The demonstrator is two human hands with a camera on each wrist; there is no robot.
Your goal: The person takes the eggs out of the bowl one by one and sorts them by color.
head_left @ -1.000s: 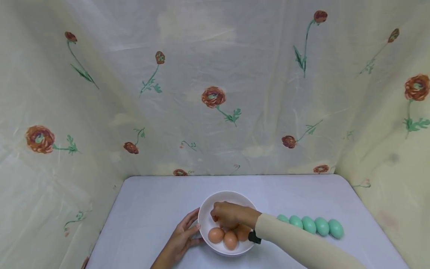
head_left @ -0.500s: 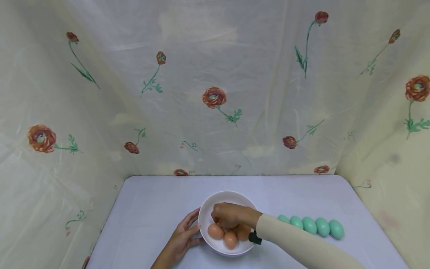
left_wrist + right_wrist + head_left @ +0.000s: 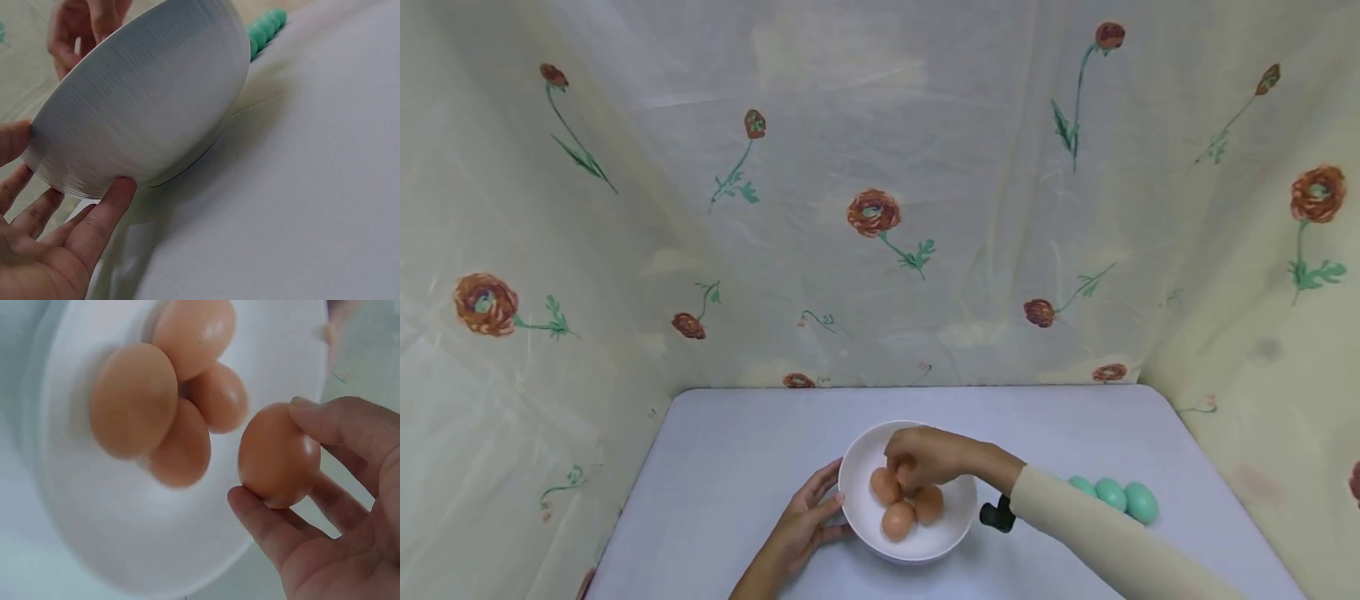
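A brown egg (image 3: 278, 456) is held between the thumb and fingertips of my right hand (image 3: 928, 457), above the white bowl (image 3: 951, 533). Several other brown eggs (image 3: 898, 521) lie against one another inside that bowl; the right wrist view shows them most fully. My left hand (image 3: 805, 517) grips the bowl's left side, the thumb by the rim and the fingers spread along the outer wall. In the left wrist view, the bowl's outside hides its contents.
Green eggs (image 3: 1109, 495) stand in a row on the white table (image 3: 737, 442), right of the bowl; my right sleeve (image 3: 1097, 533) covers part of the row. A dark device (image 3: 997, 514) sits at my right wrist. Flower-printed sheeting (image 3: 970, 250) encloses the back and sides.
My right hand has risen from low in the bowl, moving up and slightly right with an egg. The eggs in the bowl have shifted. My left hand stays at the bowl.
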